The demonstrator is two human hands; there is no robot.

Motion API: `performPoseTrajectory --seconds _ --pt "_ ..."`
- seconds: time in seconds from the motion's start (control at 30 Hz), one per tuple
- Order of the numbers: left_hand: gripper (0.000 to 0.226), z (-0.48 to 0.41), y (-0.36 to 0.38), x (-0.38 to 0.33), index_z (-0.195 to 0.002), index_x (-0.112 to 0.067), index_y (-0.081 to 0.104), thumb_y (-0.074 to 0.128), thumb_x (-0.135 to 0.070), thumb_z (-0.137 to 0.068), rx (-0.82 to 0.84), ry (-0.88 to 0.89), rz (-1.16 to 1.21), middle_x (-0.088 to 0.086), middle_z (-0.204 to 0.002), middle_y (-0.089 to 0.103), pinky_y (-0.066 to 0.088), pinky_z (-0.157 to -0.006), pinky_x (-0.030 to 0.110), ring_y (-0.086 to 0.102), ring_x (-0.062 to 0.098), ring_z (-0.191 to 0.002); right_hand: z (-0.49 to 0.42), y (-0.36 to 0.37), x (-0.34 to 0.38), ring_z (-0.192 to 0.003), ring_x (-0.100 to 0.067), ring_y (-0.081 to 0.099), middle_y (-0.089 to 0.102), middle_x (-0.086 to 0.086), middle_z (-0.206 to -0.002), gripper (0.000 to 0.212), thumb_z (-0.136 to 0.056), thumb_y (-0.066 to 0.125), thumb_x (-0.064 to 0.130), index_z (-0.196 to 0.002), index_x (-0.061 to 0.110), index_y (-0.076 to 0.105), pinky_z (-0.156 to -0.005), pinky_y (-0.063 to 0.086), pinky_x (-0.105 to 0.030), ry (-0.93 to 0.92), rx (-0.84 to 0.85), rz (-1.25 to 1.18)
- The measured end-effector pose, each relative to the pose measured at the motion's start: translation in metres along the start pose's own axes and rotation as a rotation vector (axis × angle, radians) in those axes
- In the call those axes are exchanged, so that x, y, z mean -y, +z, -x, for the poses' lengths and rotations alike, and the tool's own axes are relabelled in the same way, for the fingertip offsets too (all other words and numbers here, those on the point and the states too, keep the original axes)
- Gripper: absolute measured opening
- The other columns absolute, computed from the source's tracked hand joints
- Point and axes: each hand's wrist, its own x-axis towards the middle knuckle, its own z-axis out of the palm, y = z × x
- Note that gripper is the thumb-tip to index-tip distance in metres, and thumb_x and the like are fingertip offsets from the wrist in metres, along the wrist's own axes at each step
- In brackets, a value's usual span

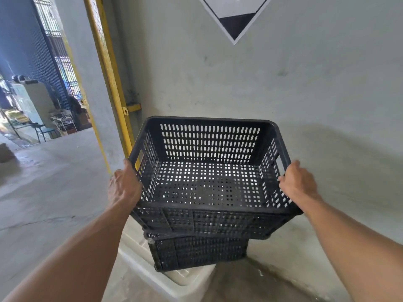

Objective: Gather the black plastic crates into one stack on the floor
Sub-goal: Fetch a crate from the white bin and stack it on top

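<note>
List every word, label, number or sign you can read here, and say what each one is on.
No readable text anywhere.
Diamond sign on the wall: grey and black halves, white border, top cut off by the frame, no lettering visible.
Upper crate, held by the left hand and right hand: no label or brand visible.
Lower crate: none visible.
Cabinet and shelves in the far room: too small and blurred to read.
</note>
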Motion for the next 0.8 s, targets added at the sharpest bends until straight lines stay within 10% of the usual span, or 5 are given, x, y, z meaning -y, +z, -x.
performPoseTrajectory --seconds 0.8 --pt "0.063 0.304 -0.176 -0.002 -0.14 -0.009 0.035 0.053 0.011 -0.082 -0.019 0.242 0.213 0.017 -0.078 0.054 0.04 -0.058 0.042 0.047 0.032 -0.07 0.362 -0.259 -0.181 -0.056 -0.027 0.045 0.06 -0.012 -0.073 0.035 -0.084 0.069 0.022 -0.098 0.006 0.041 -0.049 0.036 -0.033 0.238 -0.328 0.112"
